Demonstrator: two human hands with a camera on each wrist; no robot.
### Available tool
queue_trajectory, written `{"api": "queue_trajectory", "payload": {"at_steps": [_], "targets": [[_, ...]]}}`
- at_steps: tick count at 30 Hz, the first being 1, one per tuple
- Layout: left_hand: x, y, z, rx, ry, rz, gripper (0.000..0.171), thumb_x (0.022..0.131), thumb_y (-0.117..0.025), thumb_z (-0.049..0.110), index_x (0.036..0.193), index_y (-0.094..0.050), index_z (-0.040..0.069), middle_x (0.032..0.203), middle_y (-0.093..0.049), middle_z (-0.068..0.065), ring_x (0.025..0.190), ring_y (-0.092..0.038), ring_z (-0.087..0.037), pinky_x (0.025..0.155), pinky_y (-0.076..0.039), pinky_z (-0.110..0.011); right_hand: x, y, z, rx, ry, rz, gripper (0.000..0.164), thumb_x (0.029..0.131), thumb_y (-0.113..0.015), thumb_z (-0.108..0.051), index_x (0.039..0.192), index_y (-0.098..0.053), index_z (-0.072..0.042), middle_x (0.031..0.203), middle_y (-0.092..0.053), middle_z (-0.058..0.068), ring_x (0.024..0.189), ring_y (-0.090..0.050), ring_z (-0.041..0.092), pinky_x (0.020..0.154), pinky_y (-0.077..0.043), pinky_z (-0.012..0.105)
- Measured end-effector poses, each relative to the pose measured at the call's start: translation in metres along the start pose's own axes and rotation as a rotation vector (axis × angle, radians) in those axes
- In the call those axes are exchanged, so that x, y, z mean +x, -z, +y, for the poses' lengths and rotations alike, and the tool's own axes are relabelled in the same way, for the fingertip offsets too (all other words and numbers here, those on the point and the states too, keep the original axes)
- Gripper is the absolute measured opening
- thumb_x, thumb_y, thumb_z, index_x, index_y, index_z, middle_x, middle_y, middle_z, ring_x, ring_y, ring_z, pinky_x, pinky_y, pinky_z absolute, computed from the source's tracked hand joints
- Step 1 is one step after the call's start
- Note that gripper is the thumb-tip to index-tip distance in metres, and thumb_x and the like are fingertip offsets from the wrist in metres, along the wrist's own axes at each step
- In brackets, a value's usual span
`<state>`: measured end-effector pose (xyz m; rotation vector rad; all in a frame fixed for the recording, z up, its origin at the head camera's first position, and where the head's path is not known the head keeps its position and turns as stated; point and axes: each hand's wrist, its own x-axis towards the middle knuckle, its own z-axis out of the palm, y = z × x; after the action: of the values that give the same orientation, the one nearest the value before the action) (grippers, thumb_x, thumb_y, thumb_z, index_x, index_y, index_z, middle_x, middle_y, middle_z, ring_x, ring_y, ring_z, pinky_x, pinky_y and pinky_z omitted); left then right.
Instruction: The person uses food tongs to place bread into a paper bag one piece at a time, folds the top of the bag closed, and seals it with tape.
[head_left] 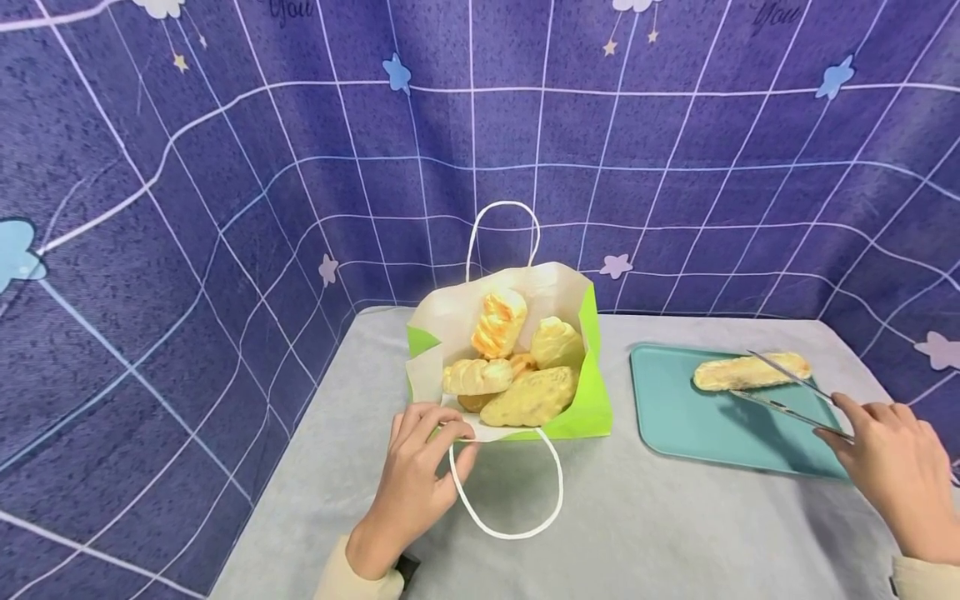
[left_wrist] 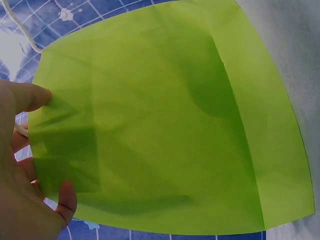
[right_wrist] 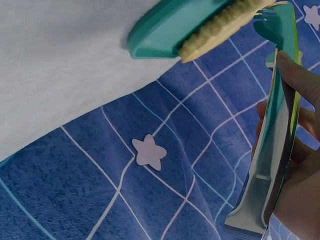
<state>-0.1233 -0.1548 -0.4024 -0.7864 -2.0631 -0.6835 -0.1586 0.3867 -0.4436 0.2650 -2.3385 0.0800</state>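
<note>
My left hand [head_left: 416,467] pinches the front rim of a green paper bag [head_left: 597,400], beside its white front handle [head_left: 517,536]. In the left wrist view, the thumb lies against the bag's green outer side [left_wrist: 150,110], with some fingertips hidden behind the rim. Inside the bag are several bread pieces, among them a large oval loaf [head_left: 528,398] and a braided roll [head_left: 501,321]. My right hand [head_left: 896,458] holds metal tongs [right_wrist: 267,165] by their arms. Their spread tips straddle a long bread stick [head_left: 742,373] lying on a teal tray [head_left: 675,417].
A grey cloth-covered table [head_left: 600,517] lies under the bag and tray. Blue curtains [head_left: 360,192] with a grid and star pattern stand behind it and along both sides. The bag's rear handle [head_left: 504,202] sticks up against the curtain.
</note>
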Motion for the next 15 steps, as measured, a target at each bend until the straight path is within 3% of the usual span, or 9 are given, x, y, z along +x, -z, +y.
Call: {"api": "queue_trajectory", "payload": {"at_steps": [1,3,6,8,15], "targets": [[0.0,0.0,0.0,0.001,0.0,-0.001,0.006,0.076,-0.063,0.017,0.082,-0.063,0.017,0.092,-0.057,0.004,0.091,-0.048,-0.019,0.071,-0.027,-0.034,-0.001,-0.001,0.0,0.003,-0.008,-0.013,0.082,0.081,-0.022,-0.072,0.1,-0.059,-0.002,0.075,-0.059,0.023,0.067,-0.048,0.045,0.052,-0.031,0.052],[0.0,0.0,0.0,0.001,-0.001,-0.001,0.007,0.076,-0.063,0.017,0.082,-0.063,0.017,0.092,-0.057,0.004,0.091,-0.048,-0.02,0.071,-0.027,-0.034,-0.003,-0.004,0.002,0.002,-0.01,-0.031,0.065,0.079,-0.045,-0.062,0.101,-0.059,-0.003,0.076,-0.059,0.024,0.068,-0.049,0.046,0.053,-0.031,0.053],[0.0,0.0,0.0,0.0,-0.002,0.004,0.007,0.075,-0.064,0.017,0.082,-0.063,0.017,0.092,-0.057,0.003,0.091,-0.048,-0.02,0.071,-0.027,-0.034,-0.004,-0.009,0.004,-0.009,0.006,-0.052,0.048,0.063,-0.068,-0.031,0.101,-0.059,-0.003,0.078,-0.058,0.024,0.07,-0.049,0.046,0.052,-0.031,0.052],[-0.001,0.0,0.0,-0.001,0.002,0.001,0.007,0.075,-0.064,0.017,0.082,-0.063,0.017,0.092,-0.057,0.004,0.091,-0.048,-0.02,0.071,-0.027,-0.034,-0.004,-0.013,0.005,-0.016,0.029,-0.057,0.05,0.054,-0.07,-0.017,0.101,-0.059,-0.003,0.077,-0.058,0.024,0.07,-0.049,0.046,0.054,-0.032,0.052],[0.0,0.0,0.0,-0.024,0.053,-0.036,0.008,0.076,-0.066,0.017,0.082,-0.062,0.02,0.094,-0.057,0.006,0.092,-0.046,-0.017,0.074,-0.027,-0.036,-0.001,-0.026,0.005,-0.016,0.044,-0.08,0.052,0.053,-0.073,-0.015,0.102,-0.06,-0.003,0.076,-0.057,0.025,0.069,-0.048,0.044,0.058,-0.032,0.051]]}}
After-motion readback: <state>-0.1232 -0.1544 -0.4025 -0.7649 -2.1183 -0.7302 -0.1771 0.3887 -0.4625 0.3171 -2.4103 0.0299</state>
